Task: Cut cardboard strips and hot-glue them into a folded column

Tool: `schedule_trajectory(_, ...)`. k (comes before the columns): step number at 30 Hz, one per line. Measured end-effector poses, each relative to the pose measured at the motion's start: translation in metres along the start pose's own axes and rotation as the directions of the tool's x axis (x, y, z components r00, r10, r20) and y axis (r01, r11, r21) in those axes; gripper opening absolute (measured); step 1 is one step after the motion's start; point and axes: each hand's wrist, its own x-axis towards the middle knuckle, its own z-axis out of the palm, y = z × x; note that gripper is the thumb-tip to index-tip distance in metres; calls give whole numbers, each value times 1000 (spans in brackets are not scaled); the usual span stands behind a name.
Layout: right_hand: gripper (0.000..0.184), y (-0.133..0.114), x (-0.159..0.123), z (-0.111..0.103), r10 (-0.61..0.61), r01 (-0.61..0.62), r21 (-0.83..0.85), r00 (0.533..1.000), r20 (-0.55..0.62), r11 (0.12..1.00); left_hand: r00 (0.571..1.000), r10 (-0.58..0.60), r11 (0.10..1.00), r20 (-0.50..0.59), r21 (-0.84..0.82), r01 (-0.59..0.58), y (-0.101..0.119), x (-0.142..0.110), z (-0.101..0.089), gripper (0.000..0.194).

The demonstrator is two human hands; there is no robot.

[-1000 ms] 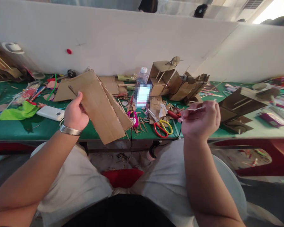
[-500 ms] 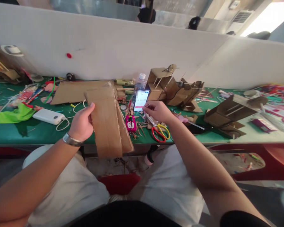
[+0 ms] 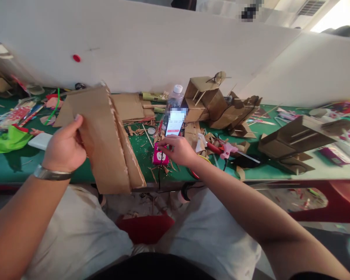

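Note:
My left hand (image 3: 65, 149), with a metal-banded watch at the wrist, is closed on brown cardboard pieces (image 3: 102, 144), thumb on the near face. The cardboard hangs tilted over the table's front edge, its layers spread apart at the right. My right hand (image 3: 179, 151) is at the pink gadget (image 3: 160, 158), which has a white face pattern and a black cable. Its thumb and fingers are pinched together at the gadget's top; whether anything is between them I cannot make out. Just behind stands a lit phone (image 3: 174, 122) leaning near a clear bottle (image 3: 176, 95).
A pink glue gun (image 3: 229, 149) lies right of my right forearm, which partly covers scissors with red and yellow handles. Cardboard structures (image 3: 202, 97) stand at the back and a dark cardboard model (image 3: 297, 140) farther right. A white power bank (image 3: 41, 140) lies left. Scraps litter the green table (image 3: 140, 155).
My right hand has come from the right, past the phone and scissors, down to the pink gadget. My left hand keeps the cardboard and has shifted left. The view has also shifted.

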Motion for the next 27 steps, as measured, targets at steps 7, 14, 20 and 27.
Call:
schedule_trajectory(7,17,11,37,21,-231,232,-10,971,64,973,985,-169,985,-33,27,170,-25,-4,-12,6)
schedule_trajectory(14,21,25,18,12,-174,174,0,983,56,985,982,-182,976,-54,116,187,-30,-3,-18,13)
schedule_trajectory(20,26,28,20,7,-142,143,3,985,98,990,979,-204,967,4,155,200,-33,-17,-18,13)
schedule_trajectory(27,37,27,21,1,-143,142,36,989,28,989,975,-222,969,21,114,218,-31,-20,-9,16)
